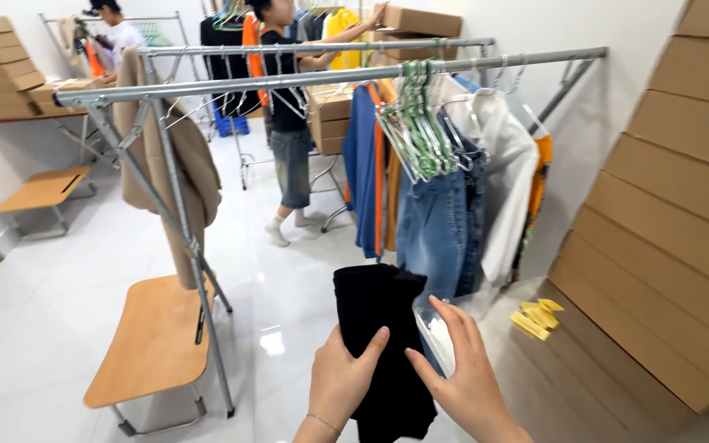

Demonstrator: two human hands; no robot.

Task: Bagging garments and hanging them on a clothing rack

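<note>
My left hand [342,379] grips a folded black garment [375,316] low in the middle of the view, thumb on its front. My right hand [463,373] holds a clear plastic bag [436,332] against the garment's right edge. Just beyond hangs a metal clothes rail [289,82] with jeans [436,221], a blue top [363,164], a white garment [506,172] and a bunch of green hangers [420,123].
A tan coat [170,164] hangs at the rail's left end above a wooden seat [149,340]. Stacked flat cardboard [666,213] leans on the right wall, yellow tags [535,316] on the floor beside it. Two other people [289,123] work at racks behind.
</note>
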